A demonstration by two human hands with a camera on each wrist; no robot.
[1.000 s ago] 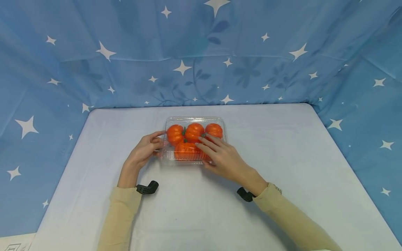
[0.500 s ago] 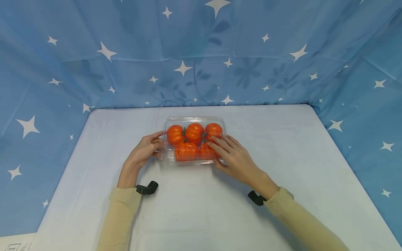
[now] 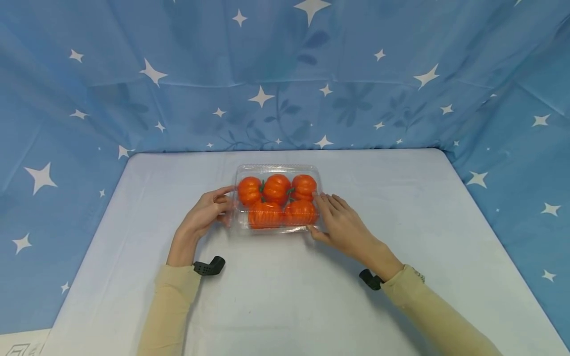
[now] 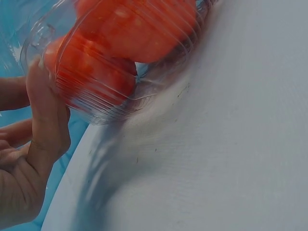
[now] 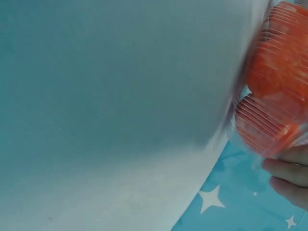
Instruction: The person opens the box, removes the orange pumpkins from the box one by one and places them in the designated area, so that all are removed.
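A clear plastic container (image 3: 280, 169) stands near the middle of the white table, holding several small orange pumpkins (image 3: 276, 189) with ribbed skins and green stems. At its left side is my left hand (image 3: 202, 212), fingers spread along the wall; in the left wrist view the thumb (image 4: 44, 103) reaches up against the plastic. My right hand (image 3: 347, 230) lies at the container's right side, fingers fairly straight and the thumb at the front right corner. Several right fingers (image 5: 286, 173) show beside the ribbed plastic wall (image 5: 262, 120) in the right wrist view.
A white cloth covers the table (image 3: 267, 296), whose far edge meets a blue curtain (image 3: 285, 113) with star patterns. Black wrist devices (image 3: 210, 266) sit on both wrists. A pale printed corner (image 3: 24, 343) shows at the lower left.
My right hand has slid right, off the pumpkins' area on top of the container, to its right side. My left hand and the container have stayed nearly still.
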